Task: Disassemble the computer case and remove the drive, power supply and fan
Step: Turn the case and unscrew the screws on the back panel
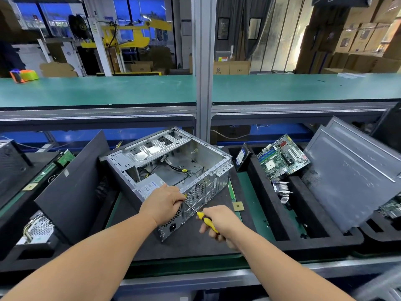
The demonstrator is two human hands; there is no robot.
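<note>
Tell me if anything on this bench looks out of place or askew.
One thing: a small square chip lies loose on the black foam mat right of the computer case, outside any tray slot. The leaning side panels and motherboard look deliberately set aside.

Head-worn camera looks forward and down, close over the workbench [195, 246].
</note>
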